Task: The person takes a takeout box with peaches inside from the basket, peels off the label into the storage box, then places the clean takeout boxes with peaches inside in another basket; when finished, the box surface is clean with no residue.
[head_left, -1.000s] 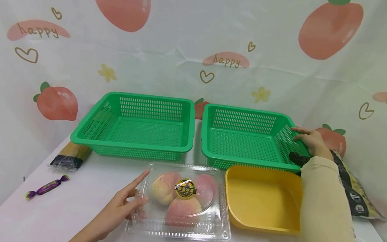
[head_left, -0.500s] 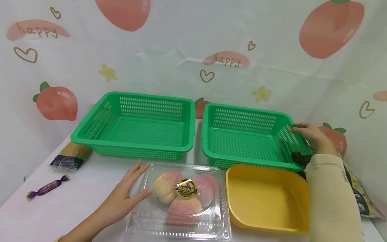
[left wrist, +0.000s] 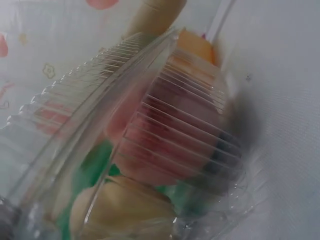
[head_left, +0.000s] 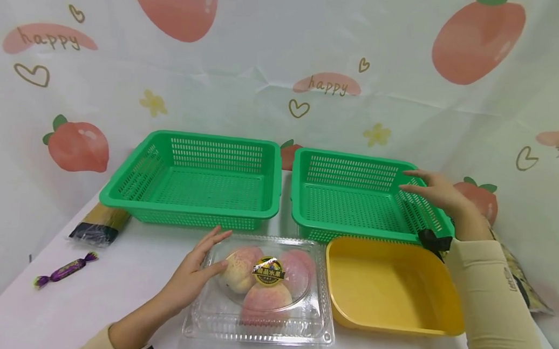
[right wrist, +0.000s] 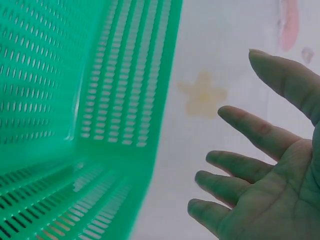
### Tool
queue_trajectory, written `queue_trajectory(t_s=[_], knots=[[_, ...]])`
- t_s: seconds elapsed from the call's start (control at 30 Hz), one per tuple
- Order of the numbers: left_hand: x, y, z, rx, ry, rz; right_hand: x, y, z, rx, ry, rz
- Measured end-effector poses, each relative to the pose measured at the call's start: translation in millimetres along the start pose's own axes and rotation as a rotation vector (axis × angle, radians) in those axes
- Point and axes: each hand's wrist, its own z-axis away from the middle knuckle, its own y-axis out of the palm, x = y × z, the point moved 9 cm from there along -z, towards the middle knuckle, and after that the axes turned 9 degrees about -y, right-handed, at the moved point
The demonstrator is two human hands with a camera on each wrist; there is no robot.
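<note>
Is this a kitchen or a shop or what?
Probably neither: it looks like a table set up for sorting. A peach-print cloth hangs behind, two empty green baskets and a yellow tray sit ready, and a clear box of peaches waits by the left hand.

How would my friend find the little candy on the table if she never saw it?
Start at the left green plastic basket, then look down past its front left corner to the dark-ended packet of thin yellow sticks. Just in front of that, near the table's left edge, lies the small sweet in a shiny purple twisted wrapper. It is the only purple thing there, lying apart from everything else.
</note>
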Motion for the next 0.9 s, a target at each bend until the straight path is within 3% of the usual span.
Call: queue_trajectory(t_s=[0.43, 0.63, 0.77, 0.9], knots=[[0.0, 0.9, 3.1, -0.023, 0.036, 0.110, 78.3, 38.2, 11.5, 0.046, -0.222, -0.007], [1.1, 1.2, 3.8, -0.012, 0.016, 0.126, 116.4, 48.3, 13.2, -0.015, -0.364, -0.030], [0.6, 1.2, 3.8, -0.010, 0.017, 0.126, 134.2, 57.1, 10.4, -0.021, -0.398, -0.068], [0.4, 1.5, 3.5, -0.005, 0.023, 0.130, 152.9, 73.7, 3.6, 0.043, -0.416, -0.088]])
